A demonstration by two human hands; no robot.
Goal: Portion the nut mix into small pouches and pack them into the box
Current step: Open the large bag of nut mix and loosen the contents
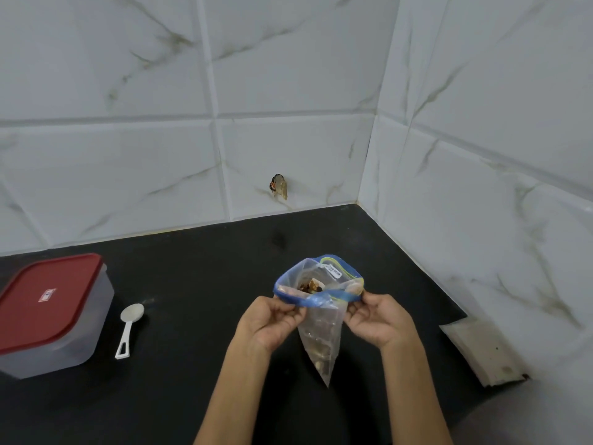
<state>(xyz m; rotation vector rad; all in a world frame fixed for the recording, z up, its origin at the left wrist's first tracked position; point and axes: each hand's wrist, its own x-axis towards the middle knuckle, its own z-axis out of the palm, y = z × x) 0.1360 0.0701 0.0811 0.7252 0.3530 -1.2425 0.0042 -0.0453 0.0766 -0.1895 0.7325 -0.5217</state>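
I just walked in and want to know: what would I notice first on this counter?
First, the clear zip bag with a blue rim, held open in the middle by the left hand and the right hand, with some nut mix showing inside. Far left on the black counter stands a box with its red lid on, and a white scoop lies just to the right of it.

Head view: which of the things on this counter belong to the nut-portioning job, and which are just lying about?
Part of the job:
zip bag of nut mix, held open at its rim by the left hand and right hand
white scoop
red-lidded box, lid on

Just lying about:
pale board against the right wall
small fitting on the back wall
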